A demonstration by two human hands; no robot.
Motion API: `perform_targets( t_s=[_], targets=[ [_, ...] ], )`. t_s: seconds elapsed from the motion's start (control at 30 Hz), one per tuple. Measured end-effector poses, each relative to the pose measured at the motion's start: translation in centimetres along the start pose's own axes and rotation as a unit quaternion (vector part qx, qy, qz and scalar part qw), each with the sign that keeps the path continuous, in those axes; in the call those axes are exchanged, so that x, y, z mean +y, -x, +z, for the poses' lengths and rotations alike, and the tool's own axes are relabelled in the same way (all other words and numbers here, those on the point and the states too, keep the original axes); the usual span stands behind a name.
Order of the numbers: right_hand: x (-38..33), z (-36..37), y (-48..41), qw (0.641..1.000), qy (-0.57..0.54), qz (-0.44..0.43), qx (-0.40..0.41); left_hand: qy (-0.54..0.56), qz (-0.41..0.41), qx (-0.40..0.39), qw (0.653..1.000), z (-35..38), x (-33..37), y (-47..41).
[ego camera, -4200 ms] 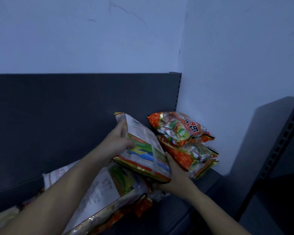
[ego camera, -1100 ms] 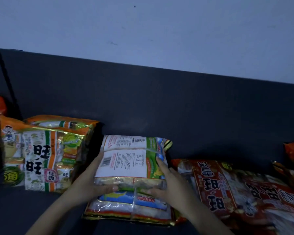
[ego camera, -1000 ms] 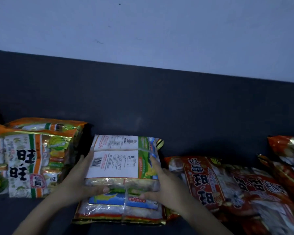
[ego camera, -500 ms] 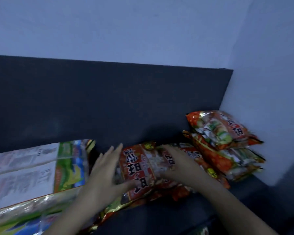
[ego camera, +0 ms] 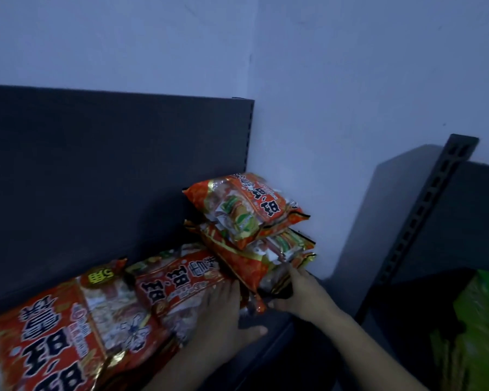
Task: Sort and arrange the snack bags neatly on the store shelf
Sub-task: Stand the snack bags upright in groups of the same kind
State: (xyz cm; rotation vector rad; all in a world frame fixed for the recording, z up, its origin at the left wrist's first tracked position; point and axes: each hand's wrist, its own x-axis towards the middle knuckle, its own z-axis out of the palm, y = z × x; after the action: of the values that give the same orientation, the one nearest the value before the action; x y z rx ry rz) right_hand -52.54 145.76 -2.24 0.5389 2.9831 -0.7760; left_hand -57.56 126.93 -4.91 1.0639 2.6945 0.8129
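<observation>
Flat-fingered left hand [ego camera: 223,317] steadies a red foil bag [ego camera: 178,286]; right hand [ego camera: 305,292] pinches the far-right orange foil bag [ego camera: 244,266], which likely needs squaring next.

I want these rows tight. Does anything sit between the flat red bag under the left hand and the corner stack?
Nothing visible does. The flat red bag touches the corner stack; the left hand lies at that seam, the right hand grips the stack's lower bag.
</observation>
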Motion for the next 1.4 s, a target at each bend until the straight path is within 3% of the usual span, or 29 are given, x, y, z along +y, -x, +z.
perform_targets(
  t_s=[0.17,0.3,0.47,0.57,0.77,0.93,1.0,1.13,1.23,1.33,1.4],
  targets=[
    [1.6,1.1,-2.7,0.999,-0.029,0.037,-0.004,-0.004,-0.092,0.059,0.994,1.6,1.2,-2.5],
    [1.3,1.8,-4.1,0.995,-0.09,0.014,0.035,0.04,-0.107,0.107,0.988,1.5,1.0,-4.0],
    [0.5,1.9,-6.0,0.995,-0.076,0.001,0.064,-0.051,-0.124,0.079,0.988,0.9,1.6,-5.9],
    [0.3,1.8,-6.8,0.994,-0.086,0.016,0.068,-0.028,-0.107,0.102,0.989,1.1,1.7,-6.8],
    [1.3,0.3,-7.4,0.994,0.004,0.022,0.107,0.07,-0.03,0.114,0.991,0.1,1.7,-6.5],
    [2.1,0.7,-7.2,0.984,-0.094,0.046,0.142,0.175,0.005,0.158,0.972,-2.3,2.3,-6.0],
    [2.6,1.6,-7.1,0.983,-0.109,0.067,0.13,0.144,-0.029,0.178,0.973,-2.0,2.3,-6.0],
    [2.9,2.8,-6.3,0.982,-0.157,0.074,0.077,-0.041,-0.076,0.203,0.975,0.1,2.3,-4.3],
    [3.8,2.6,-6.3,0.981,-0.172,0.066,0.066,-0.085,0.021,0.294,0.952,2.3,2.6,-2.6],
    [4.7,2.4,-6.4,0.982,-0.164,0.058,0.071,-0.116,0.146,0.273,0.944,4.1,3.4,-2.4],
    [4.9,2.1,-6.1,0.987,-0.128,0.055,0.082,-0.203,0.184,0.261,0.926,5.5,3.6,-3.4]
  ],
)
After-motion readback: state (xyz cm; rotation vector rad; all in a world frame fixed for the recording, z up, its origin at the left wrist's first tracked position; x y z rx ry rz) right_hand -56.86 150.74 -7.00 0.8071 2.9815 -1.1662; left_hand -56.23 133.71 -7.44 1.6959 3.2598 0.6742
